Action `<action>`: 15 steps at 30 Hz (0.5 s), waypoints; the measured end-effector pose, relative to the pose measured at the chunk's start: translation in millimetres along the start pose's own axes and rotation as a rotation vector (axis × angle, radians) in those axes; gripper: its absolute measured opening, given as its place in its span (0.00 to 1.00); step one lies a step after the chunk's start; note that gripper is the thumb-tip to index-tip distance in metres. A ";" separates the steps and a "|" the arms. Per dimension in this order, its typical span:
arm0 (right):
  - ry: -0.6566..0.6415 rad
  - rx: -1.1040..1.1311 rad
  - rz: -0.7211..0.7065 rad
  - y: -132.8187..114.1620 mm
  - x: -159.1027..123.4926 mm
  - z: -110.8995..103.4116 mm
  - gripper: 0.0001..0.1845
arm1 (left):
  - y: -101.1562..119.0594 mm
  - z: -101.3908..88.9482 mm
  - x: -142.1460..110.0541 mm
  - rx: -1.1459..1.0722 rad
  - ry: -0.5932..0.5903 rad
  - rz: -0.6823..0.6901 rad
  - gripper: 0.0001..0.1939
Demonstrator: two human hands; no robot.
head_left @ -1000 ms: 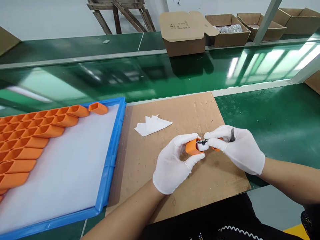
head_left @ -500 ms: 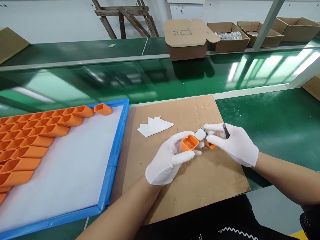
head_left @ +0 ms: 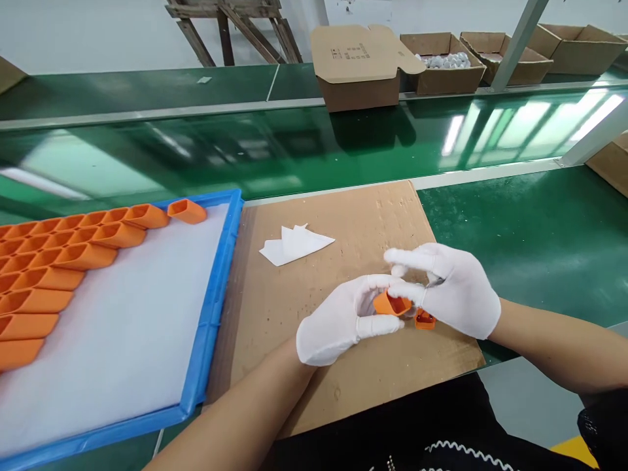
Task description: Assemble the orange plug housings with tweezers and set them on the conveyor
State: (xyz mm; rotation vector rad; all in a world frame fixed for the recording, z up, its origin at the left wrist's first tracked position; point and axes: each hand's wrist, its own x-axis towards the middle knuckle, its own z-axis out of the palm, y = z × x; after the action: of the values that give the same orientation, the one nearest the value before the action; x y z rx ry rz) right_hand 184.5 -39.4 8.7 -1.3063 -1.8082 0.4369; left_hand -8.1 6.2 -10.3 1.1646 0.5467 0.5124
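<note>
My left hand [head_left: 350, 317], in a white glove, grips a small orange plastic housing [head_left: 392, 303], its open end facing me. Close above it is my gloved right hand [head_left: 441, 281]. Its index finger stretches out apart from the thumb, and the thumb lies at the housing's rim. Under the right thumb appears a second small orange piece [head_left: 424, 319] with a dark red inside; whether it hangs or rests on something I cannot tell. Folded white paper [head_left: 297, 245] lies on the cardboard sheet [head_left: 343, 216] beyond my hands.
At left, a blue-rimmed tray [head_left: 209, 327] holds rows of orange housings [head_left: 63, 261]. An open carton [head_left: 363, 91] and a box of small white parts [head_left: 449, 78] stand on the back shelf. A metal post [head_left: 520, 42] rises at the right.
The white part with a circuit board edge, earlier between my hands, is now out of sight. My right hand has come over the housing, and the second orange piece sits lower.
</note>
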 end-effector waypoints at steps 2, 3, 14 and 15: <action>0.130 -0.004 0.061 0.5 0.7 -1.1 0.23 | 1.5 0.6 1.0 -0.003 0.021 -0.025 0.17; 0.182 0.004 0.090 0.4 2.3 -3.5 0.25 | 2.8 0.1 1.1 -0.001 0.036 -0.030 0.17; -0.173 -0.071 0.019 4.3 13.6 -16.9 0.27 | 18.2 -11.9 -3.8 -0.123 0.004 -0.062 0.18; -0.154 -0.069 0.001 4.9 12.4 -14.6 0.24 | 18.0 -12.9 -4.5 -0.132 -0.002 -0.059 0.19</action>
State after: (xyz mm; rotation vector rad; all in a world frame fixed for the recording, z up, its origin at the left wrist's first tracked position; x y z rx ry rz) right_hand 197.7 -29.1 19.2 -1.3522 -1.9656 0.4916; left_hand -21.5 18.1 3.5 1.0202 0.5358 0.4899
